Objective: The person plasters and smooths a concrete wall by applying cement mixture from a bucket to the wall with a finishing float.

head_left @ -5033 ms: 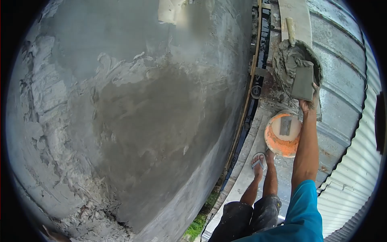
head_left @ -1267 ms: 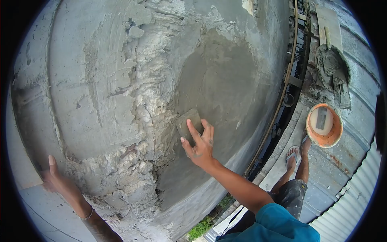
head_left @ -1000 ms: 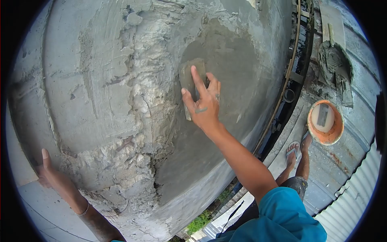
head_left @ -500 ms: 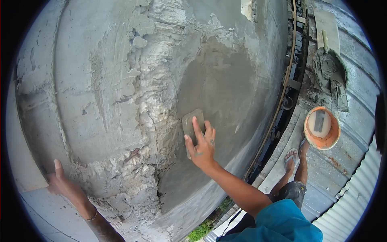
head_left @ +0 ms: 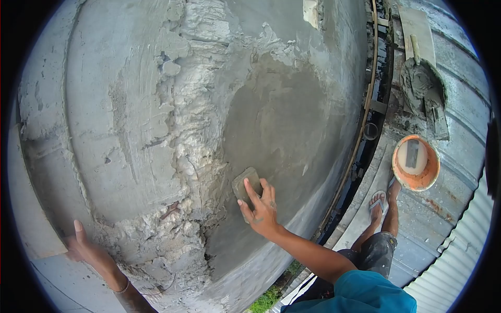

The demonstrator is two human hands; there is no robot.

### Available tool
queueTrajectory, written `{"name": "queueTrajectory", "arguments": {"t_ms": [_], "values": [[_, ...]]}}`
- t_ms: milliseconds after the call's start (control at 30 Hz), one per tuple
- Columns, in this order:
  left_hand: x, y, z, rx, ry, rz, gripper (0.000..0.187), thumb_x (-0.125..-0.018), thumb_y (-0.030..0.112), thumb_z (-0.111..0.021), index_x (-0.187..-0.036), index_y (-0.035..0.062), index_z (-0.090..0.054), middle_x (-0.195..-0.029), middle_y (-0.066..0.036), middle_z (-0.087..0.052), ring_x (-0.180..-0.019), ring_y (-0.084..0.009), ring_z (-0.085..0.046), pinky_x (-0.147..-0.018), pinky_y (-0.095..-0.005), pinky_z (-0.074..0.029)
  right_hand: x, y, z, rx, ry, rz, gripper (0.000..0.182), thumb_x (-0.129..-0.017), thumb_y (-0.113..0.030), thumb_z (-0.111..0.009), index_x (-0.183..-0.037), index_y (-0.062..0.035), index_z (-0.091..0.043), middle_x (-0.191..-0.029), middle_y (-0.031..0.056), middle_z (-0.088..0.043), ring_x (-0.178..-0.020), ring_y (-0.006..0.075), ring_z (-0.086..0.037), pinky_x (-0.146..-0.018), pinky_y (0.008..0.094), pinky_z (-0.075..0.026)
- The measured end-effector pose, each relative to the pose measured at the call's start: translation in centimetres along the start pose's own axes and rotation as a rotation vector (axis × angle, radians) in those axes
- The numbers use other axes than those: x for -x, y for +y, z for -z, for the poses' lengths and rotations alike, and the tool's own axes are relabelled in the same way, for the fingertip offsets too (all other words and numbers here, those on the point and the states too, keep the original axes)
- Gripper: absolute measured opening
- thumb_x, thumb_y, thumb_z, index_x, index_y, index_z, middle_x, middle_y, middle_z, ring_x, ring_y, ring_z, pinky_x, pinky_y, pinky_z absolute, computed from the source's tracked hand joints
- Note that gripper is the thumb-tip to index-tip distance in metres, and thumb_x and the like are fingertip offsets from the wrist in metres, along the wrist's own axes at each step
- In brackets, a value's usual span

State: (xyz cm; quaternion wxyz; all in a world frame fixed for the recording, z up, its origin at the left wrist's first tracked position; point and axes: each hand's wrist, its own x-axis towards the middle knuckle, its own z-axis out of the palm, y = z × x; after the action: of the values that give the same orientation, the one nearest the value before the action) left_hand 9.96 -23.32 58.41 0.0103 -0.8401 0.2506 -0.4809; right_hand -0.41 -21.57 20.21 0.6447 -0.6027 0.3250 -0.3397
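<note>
My right hand presses a grey rectangular sponge flat against the wall, thumb and fingers spread over its face. Under and around it lies a dark, damp patch of smoothed plaster. Just left of the sponge runs a rough, broken strip of render. My left hand is at the lower left, its thumb stretched up and its fingers, blurred and partly hidden, at the lower corner of a pale panel. A bracelet circles that wrist.
An orange bucket with cloudy water stands on the metal roof beside my sandalled feet. Above it a pan of wet mortar holds a handled tool. A dark gutter gap and a long pole run along the wall.
My right hand has slid the sponge a little down the wall, and the sponge is turned slightly. The left hand stays by the panel corner. The whole view has shifted slightly.
</note>
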Motion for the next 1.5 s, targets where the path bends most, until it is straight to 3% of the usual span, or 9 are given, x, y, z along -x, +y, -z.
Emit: {"name": "queueTrajectory", "arguments": {"t_ms": [233, 333, 500, 700, 800, 933, 1233, 1367, 1500], "values": [[-0.6, -0.8, 0.6, 0.235, -0.033, 0.126, 0.060, -0.090, 0.036, -0.065, -0.128, -0.0086, -0.052, -0.129, -0.014, -0.046, -0.116, -0.0211, -0.043, -0.106, -0.0373, -0.030, -20.7, 2.1, 3.2, 0.020, 0.356, 0.107, 0.056, -0.090, -0.033, -0.065, -0.143, -0.0241, -0.050, -0.133, 0.0316, -0.043, -0.114, 0.0430, -0.046, -0.087, 0.0499, -0.048], [-0.1, 1.3, 0.2, 0.366, -0.043, 0.068, 0.050, -0.090, 0.031, -0.066, -0.123, -0.0064, -0.057, -0.118, -0.011, -0.050, -0.106, -0.0190, -0.047, -0.099, -0.0353, -0.037, -19.0, 1.8, 2.4, -0.004, 0.383, 0.063, 0.056, -0.087, -0.031, -0.067, -0.141, -0.0237, -0.052, -0.131, 0.0305, -0.044, -0.114, 0.0425, -0.046, -0.088, 0.0496, -0.048], [-0.6, -0.7, 0.5, 0.215, 0.038, 0.035, 0.044, -0.090, 0.032, -0.067, -0.112, -0.0050, -0.060, -0.110, -0.009, -0.050, -0.102, -0.0185, -0.047, -0.096, -0.0363, -0.038, 4.6, 4.1, -0.8, -0.049, -0.052, 0.126, 0.058, -0.084, -0.031, -0.071, -0.138, -0.0206, -0.056, -0.129, 0.0268, -0.046, -0.114, 0.0419, -0.047, -0.091, 0.0517, -0.047], [-0.9, -1.2, 0.2, 0.258, -0.002, 0.060, 0.039, -0.088, 0.037, -0.068, -0.098, 0.0000, -0.059, -0.101, -0.005, -0.047, -0.098, -0.0176, -0.042, -0.097, -0.0335, -0.033, -16.3, 3.5, 5.2, -0.089, 0.233, 0.115, 0.060, -0.087, -0.023, -0.069, -0.143, -0.0142, -0.048, -0.133, 0.0274, -0.044, -0.115, 0.0402, -0.044, -0.087, 0.0492, -0.047], [-0.1, 1.1, 0.1, 0.408, -0.052, 0.088, 0.038, -0.088, 0.037, -0.068, -0.092, 0.0017, -0.055, -0.099, -0.004, -0.046, -0.097, -0.0164, -0.039, -0.099, -0.0337, -0.030, -17.6, 1.4, 3.0, 0.061, 0.313, 0.149, 0.060, -0.085, -0.024, -0.071, -0.142, -0.0168, -0.051, -0.132, 0.0268, -0.045, -0.115, 0.0408, -0.044, -0.086, 0.0493, -0.048], [0.2, -0.5, 0.6, 0.180, 0.026, 0.132, 0.034, -0.091, 0.030, -0.065, -0.093, 0.0016, -0.046, -0.100, -0.005, -0.041, -0.098, -0.0174, -0.036, -0.101, -0.0345, -0.029, 0.8, 2.1, -0.9, -0.013, 0.055, 0.100, 0.061, -0.080, -0.027, -0.073, -0.138, -0.0161, -0.056, -0.130, 0.0238, -0.044, -0.112, 0.0411, -0.045, -0.089, 0.0514, -0.048], [0.6, 0.5, 0.8, 0.308, -0.028, 0.093, 0.033, -0.094, 0.032, -0.061, -0.087, 0.0087, -0.039, -0.095, 0.000, -0.032, -0.094, -0.0138, -0.033, -0.097, -0.0301, -0.028, -23.1, 0.7, 3.5, 0.079, 0.449, 0.055, 0.063, -0.084, -0.026, -0.070, -0.143, -0.0160, -0.050, -0.128, 0.0262, -0.046, -0.108, 0.0417, -0.048, -0.084, 0.0489, -0.048], [0.5, -0.3, 0.9, 0.266, -0.027, 0.091, 0.038, -0.093, 0.033, -0.061, -0.082, 0.0106, -0.033, -0.091, 0.002, -0.029, -0.088, -0.0140, -0.030, -0.091, -0.0293, -0.029, -0.8, 1.3, -0.9, 0.012, 0.111, -0.054, 0.063, -0.083, -0.028, -0.072, -0.141, -0.0122, -0.053, -0.126, 0.0277, -0.045, -0.110, 0.0418, -0.047, -0.090, 0.0514, -0.046], [0.6, 0.0, 0.5, 0.249, 0.007, -0.002, 0.042, -0.093, 0.033, -0.062, -0.078, 0.0124, -0.028, -0.087, 0.003, -0.027, -0.083, -0.0138, -0.027, -0.084, -0.0293, -0.029, -6.2, 0.9, -0.7, 0.020, 0.232, -0.076, 0.062, -0.086, -0.027, -0.069, -0.143, -0.0129, -0.049, -0.127, 0.0288, -0.045, -0.110, 0.0422, -0.047, -0.090, 0.0505, -0.045]]}}
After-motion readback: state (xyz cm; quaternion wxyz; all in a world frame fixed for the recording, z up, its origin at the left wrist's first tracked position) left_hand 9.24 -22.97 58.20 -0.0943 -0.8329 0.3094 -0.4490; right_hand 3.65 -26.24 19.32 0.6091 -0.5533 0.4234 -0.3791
